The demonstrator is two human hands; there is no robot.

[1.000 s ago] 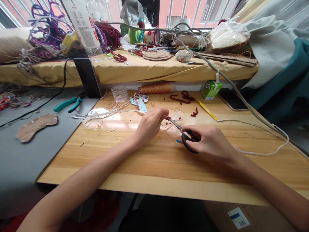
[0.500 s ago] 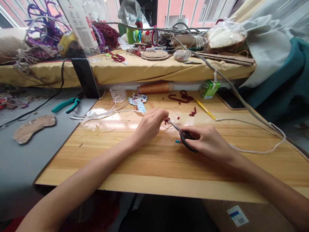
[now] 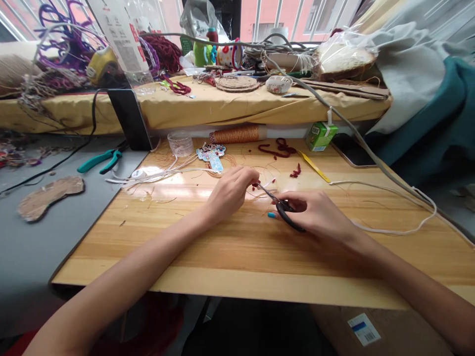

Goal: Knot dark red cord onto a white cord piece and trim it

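Black-handled scissors are held in my right hand, their blades pointing up and left at my left fingertips. My left hand is closed in a pinch over the wooden board; a bit of dark red shows at its fingertips, too small to make out. Small dark red pieces lie beside the blades, and a red clump rests farther right. Behind it are a curled dark red cord and yellow tweezers.
A spool of orange thread, a clear round container and a green carton stand along the back. Teal pliers lie left, a phone right. A white cord loops near my right forearm.
The scissor handles look slightly closer together in my right hand. My left hand keeps its pinch in nearly the same place. The whole view has shifted slightly.
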